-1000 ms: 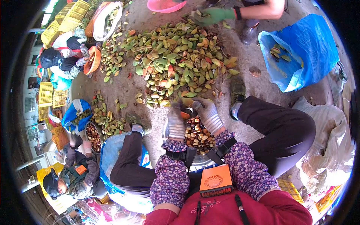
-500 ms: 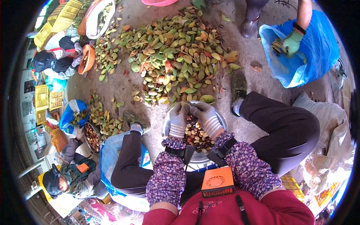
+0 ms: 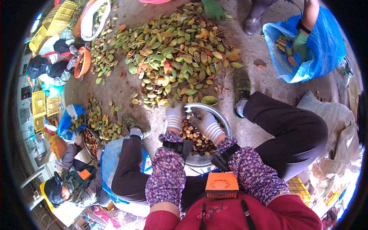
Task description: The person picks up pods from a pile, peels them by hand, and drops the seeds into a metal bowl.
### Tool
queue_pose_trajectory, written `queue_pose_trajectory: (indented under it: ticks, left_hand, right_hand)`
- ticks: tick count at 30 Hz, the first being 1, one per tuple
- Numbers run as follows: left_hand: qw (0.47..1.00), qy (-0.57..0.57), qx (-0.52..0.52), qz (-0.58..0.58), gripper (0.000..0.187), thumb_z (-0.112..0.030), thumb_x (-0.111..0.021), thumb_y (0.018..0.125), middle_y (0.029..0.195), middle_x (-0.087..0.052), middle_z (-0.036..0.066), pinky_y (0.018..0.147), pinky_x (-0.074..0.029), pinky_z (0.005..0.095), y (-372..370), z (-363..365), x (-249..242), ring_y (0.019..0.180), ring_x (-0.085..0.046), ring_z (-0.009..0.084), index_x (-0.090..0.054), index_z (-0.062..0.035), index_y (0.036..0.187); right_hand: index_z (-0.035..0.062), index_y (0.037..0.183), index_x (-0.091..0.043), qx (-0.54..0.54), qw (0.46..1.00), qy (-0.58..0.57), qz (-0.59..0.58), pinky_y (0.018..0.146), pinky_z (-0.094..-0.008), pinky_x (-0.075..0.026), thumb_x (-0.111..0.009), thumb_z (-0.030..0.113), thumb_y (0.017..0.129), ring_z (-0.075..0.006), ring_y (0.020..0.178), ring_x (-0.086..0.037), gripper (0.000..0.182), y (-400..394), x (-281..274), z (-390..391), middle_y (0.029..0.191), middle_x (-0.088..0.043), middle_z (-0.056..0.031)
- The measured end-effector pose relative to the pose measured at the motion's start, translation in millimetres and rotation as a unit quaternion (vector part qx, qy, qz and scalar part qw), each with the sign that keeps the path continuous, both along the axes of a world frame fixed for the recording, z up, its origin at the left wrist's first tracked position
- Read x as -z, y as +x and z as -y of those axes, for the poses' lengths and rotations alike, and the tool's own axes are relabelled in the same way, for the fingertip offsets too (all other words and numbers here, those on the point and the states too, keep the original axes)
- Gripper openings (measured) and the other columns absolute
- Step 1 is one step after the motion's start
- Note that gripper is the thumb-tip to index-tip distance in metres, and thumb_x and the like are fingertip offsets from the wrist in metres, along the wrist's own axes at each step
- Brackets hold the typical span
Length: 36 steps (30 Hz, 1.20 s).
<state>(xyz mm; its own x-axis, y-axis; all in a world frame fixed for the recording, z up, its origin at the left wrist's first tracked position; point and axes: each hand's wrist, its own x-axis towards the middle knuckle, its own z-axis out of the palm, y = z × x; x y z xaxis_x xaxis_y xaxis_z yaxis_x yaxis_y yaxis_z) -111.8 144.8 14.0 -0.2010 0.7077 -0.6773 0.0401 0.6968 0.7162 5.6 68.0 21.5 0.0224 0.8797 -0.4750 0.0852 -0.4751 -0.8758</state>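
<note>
My left hand (image 3: pixel 174 115), in a grey-white striped glove, is over the left rim of a metal bowl (image 3: pixel 228 128), near the front edge of the pod pile. Its fingers are smeared by motion, so what they hold cannot be made out. Over the bowl, my right hand (image 3: pixel 206 122), gloved alike, has its thumb and fingers bent but apart, with nothing visible between them. Brown and pale seeds (image 3: pixel 196 138) fill the bowl between my legs. Beyond it lies a large heap of green, yellow and reddish pods (image 3: pixel 176 57).
Another person's green-gloved hand (image 3: pixel 301 44) reaches into a blue bag (image 3: pixel 281 71) at upper right. A second green glove (image 3: pixel 213 9) is at the heap's far edge. Two people sit at left by an orange basket (image 3: pixel 85 63) and a seed-filled pan (image 3: pixel 92 143). Yellow crates (image 3: pixel 61 17) stand behind.
My hands were together above the bowl and have separated. The left moved left to the rim, and the right dropped slightly. The other person's gloved hand went deeper into the blue bag.
</note>
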Motion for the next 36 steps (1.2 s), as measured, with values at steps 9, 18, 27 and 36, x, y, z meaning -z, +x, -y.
queue_pose_trajectory:
  ticks: [9, 18, 27, 36]
  left_hand:
    - [0.679, 0.061, 0.564, -0.466, 0.048, -0.037, -0.07, 0.071, 0.115, -0.055, 0.016, 0.087, -0.047, 0.041, 14, -67, 76, 0.103, -0.057, 0.0328, -0.059, -0.0144, 0.112]
    - [0.648, 0.04, 0.611, -0.452, 0.042, -0.037, -0.065, 0.075, 0.109, -0.06, 0.016, 0.087, -0.046, 0.0372, 6, -84, 90, 0.1, -0.058, 0.0318, -0.063, -0.0096, 0.107]
    - [0.906, 0.11, 0.409, -0.008, 0.039, -0.023, -0.066, 0.078, 0.081, -0.063, 0.01, 0.059, -0.045, 0.0255, -36, -50, 47, 0.063, -0.055, 0.0154, -0.061, 0.0041, 0.105]
    - [0.881, -0.039, 0.189, 0.433, 0.042, -0.032, -0.056, 0.085, 0.096, -0.061, 0.006, 0.069, -0.05, 0.0246, -28, 33, -37, 0.081, -0.06, 0.0157, -0.056, 0.0016, 0.111]
  right_hand:
    - [0.0006, 0.101, -0.062, 0.004, 0.997, -0.047, 0.063, 0.081, -0.037, -0.046, -0.055, 0.018, 0.083, -0.0349, 0.092, -0.06, 0.026, 16, 23, 3, 0.094, -0.064, -0.021]
    - [-0.0017, 0.105, -0.06, 0.065, 0.995, -0.065, 0.03, 0.062, -0.0258, -0.045, -0.052, 0.018, 0.09, -0.012, 0.064, -0.055, 0.027, 25, 25, -3, 0.081, -0.063, -0.0077]
    - [-0.0019, 0.104, -0.059, 0.211, 0.976, -0.043, -0.042, 0.081, -0.0356, -0.046, -0.052, 0.022, 0.088, -0.0328, 0.095, -0.06, 0.03, 27, 62, -5, 0.098, -0.063, -0.0218]
    - [0.0009, 0.115, -0.055, 0.056, 0.958, 0.052, -0.275, 0.065, -0.0234, -0.047, -0.056, 0.053, 0.084, -0.01, 0.074, -0.056, 0.06, 30, -12, -20, 0.091, -0.06, -0.0038]
